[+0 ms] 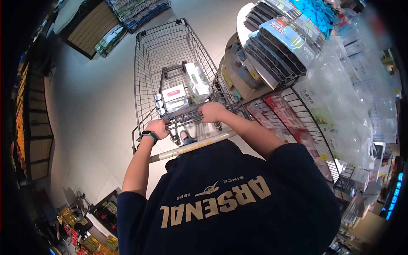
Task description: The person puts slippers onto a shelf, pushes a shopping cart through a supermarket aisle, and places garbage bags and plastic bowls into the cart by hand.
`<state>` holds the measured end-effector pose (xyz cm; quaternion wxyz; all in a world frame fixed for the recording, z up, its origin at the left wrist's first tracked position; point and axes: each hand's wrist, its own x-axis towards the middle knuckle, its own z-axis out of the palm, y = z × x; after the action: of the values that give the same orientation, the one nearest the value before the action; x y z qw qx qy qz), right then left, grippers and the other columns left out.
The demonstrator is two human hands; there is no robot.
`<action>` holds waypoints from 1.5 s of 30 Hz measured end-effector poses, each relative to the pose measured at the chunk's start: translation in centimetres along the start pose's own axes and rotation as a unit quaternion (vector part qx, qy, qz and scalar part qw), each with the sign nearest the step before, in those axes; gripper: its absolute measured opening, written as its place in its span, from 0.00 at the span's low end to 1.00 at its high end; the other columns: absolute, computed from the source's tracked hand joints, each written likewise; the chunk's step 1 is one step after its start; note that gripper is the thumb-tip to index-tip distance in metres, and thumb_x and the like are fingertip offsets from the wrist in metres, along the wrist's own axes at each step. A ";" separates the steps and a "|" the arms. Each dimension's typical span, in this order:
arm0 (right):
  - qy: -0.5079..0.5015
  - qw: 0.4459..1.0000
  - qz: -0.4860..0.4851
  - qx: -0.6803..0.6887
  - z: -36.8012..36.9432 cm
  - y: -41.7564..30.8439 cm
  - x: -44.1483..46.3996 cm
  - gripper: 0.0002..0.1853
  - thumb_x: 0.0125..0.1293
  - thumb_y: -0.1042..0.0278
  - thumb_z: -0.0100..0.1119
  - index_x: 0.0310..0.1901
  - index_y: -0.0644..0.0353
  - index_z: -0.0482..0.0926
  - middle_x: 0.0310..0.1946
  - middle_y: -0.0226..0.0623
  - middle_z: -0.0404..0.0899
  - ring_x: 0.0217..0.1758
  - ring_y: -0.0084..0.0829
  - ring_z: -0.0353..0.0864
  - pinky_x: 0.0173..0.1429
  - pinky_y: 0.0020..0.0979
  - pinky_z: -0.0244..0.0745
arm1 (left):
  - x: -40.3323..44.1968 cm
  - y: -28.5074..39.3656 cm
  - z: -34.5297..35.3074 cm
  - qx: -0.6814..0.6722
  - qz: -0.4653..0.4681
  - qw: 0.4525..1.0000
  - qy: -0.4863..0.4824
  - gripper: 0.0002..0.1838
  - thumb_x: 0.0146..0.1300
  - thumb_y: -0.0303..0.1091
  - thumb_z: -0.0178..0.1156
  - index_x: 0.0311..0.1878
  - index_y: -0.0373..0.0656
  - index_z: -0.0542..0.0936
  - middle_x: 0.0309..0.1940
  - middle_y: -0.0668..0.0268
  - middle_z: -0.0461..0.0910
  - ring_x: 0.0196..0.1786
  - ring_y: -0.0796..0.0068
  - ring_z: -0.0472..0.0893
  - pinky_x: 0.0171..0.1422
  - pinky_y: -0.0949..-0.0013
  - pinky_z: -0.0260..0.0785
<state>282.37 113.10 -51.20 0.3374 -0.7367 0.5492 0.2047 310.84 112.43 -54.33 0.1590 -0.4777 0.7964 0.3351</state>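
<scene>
A grey wire shopping cart (193, 40) stands in front of me. My left hand (157, 128), with a dark watch (149, 135) at its wrist, is closed round the frame at the cart's near left end. Further right, my right hand (212, 112) grips the same near wire part. The pale push handle (193, 147) with yellow lettering crosses close to my body, untouched by either hand. Inside the cart lie a white box with a red label (174, 92), a long plastic-wrapped white pack (198, 83) and some small round-topped containers (159, 104).
On my right, a round display stand (243, 21) bears stacked dark packaged goods (276, 49), beside a black wire rack (304, 106) and clear plastic bags (340, 93). Wood-sided shelving (87, 29) stands ahead left. Pale floor tiles (91, 114) run along the left; bottles (66, 214) stand behind left.
</scene>
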 end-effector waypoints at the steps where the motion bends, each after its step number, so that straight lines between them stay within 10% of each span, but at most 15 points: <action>1: 0.012 1.000 0.011 0.013 -0.3 -0.2 0.2 0.25 0.51 0.53 0.67 0.52 0.51 0.83 0.47 0.42 0.84 0.54 0.43 0.82 0.58 0.43 0.77 | 0.4 -0.3 -0.5 0.002 0.006 1.000 -0.002 0.23 0.51 0.39 0.61 0.52 0.45 0.84 0.41 0.49 0.85 0.48 0.51 0.83 0.56 0.54 0.75; 16: 0.202 0.974 -0.021 -0.096 -3.3 0.2 4.1 0.17 0.50 0.52 0.67 0.39 0.52 0.85 0.39 0.39 0.85 0.51 0.40 0.82 0.53 0.42 0.73 | 6.7 -4.2 -6.9 0.056 0.052 0.997 -0.017 0.25 0.50 0.41 0.62 0.54 0.45 0.83 0.44 0.50 0.84 0.52 0.52 0.82 0.61 0.55 0.74; 23: 0.166 0.985 0.037 -0.001 -5.3 0.7 6.9 0.12 0.47 0.60 0.62 0.34 0.51 0.86 0.30 0.41 0.85 0.38 0.43 0.86 0.45 0.44 0.78 | 10.5 -5.5 -9.8 0.081 0.067 0.994 -0.040 0.23 0.51 0.41 0.62 0.52 0.48 0.84 0.43 0.52 0.85 0.50 0.53 0.83 0.58 0.56 0.75; 45: 0.175 0.976 0.087 0.093 -15.6 5.2 18.6 0.11 0.52 0.59 0.65 0.33 0.56 0.86 0.34 0.42 0.86 0.42 0.42 0.87 0.46 0.41 0.80 | 26.3 -10.1 -22.4 0.124 0.105 0.986 -0.031 0.23 0.48 0.38 0.60 0.51 0.51 0.85 0.35 0.59 0.86 0.42 0.55 0.84 0.52 0.57 0.77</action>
<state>282.21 88.49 -54.36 0.2840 -0.6759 0.6783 0.0488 308.11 76.67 -57.01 0.2049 -0.3574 0.8723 0.2633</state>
